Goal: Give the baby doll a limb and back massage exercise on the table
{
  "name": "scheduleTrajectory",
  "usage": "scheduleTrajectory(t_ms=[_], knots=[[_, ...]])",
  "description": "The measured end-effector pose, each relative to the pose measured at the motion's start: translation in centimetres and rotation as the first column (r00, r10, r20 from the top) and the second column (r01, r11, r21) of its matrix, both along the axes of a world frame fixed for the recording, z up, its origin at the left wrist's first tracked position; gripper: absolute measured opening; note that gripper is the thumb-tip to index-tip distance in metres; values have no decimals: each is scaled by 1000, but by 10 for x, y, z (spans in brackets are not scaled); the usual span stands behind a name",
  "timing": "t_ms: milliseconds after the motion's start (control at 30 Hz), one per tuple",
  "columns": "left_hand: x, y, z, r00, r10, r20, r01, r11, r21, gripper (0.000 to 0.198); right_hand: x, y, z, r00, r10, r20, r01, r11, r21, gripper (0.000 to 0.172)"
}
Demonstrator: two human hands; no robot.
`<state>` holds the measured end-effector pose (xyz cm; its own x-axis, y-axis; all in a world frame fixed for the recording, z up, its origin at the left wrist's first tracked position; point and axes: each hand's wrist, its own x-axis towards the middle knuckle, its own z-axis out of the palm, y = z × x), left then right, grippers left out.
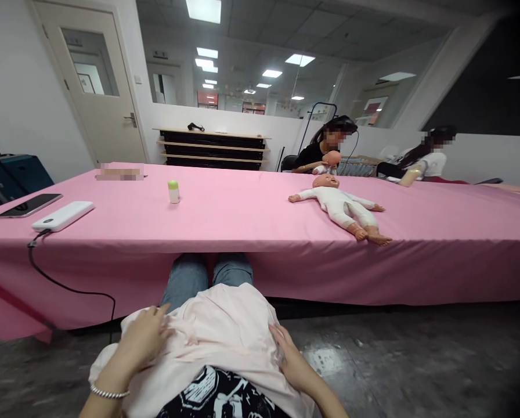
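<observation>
A pale pink cloth (229,316) lies rumpled over my lap, above the jeans and against a black printed shirt. My left hand (144,337) rests on its left side, fingers loosely bent and apart. On the cloth's right edge lies my right hand (289,355), its fingers stretched out along the fabric. I see neither hand closed around anything. Beyond my knees, on the pink-covered table (234,215), a baby doll (340,203) in a white suit lies on its back to the right. A small bottle with a green cap (173,192) stands upright left of centre.
At the table's left are a white power bank (63,216) with a black cable, a dark phone (31,205) and a blurred-out item (119,172). Across the table one person (307,157) holds another doll; a second person (434,159) sits farther right.
</observation>
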<state>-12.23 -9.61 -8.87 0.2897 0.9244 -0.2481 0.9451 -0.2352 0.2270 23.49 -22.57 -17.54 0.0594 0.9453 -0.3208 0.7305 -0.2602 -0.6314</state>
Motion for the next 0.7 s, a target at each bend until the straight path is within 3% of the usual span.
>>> scheduleTrajectory(t_ms=[67,133,200,300,367,433,500,567,600,633,667,700], knots=[[17,-7,-16,991,-97,89,110,982,-156,68,-11,15,6,998,-17,63,15,1000,27,53],[25,-11,-26,990,-95,104,118,962,-247,79,-16,18,9,989,-35,144,38,999,-17,37],[22,-11,-26,995,-83,60,95,965,-245,68,-13,8,8,984,-19,176,37,994,-100,35],[3,-3,-8,999,-48,-11,47,990,-132,27,0,-18,8,988,65,140,-41,985,-168,37],[-9,4,13,999,10,35,-10,1000,6,23,8,-33,13,985,95,147,-65,978,-196,37],[-14,12,36,979,1,205,-43,979,198,26,8,-40,22,983,108,146,-77,976,-203,53],[-7,19,61,927,-107,359,-89,867,490,28,-2,-36,32,982,117,149,-97,986,-134,72],[10,22,88,867,-250,432,-194,629,753,24,-22,-23,42,983,126,133,-128,992,10,77],[20,23,102,827,-301,474,-268,530,804,22,-34,-14,47,986,137,90,-145,985,92,73],[31,23,116,770,-356,529,-335,481,811,20,-47,-4,52,988,153,12,-153,973,173,62],[41,24,130,707,-361,608,-424,472,773,19,-58,6,58,981,176,-83,-152,958,242,49],[49,26,144,666,-313,678,-492,499,714,17,-66,16,64,970,181,-162,-128,947,295,39]])
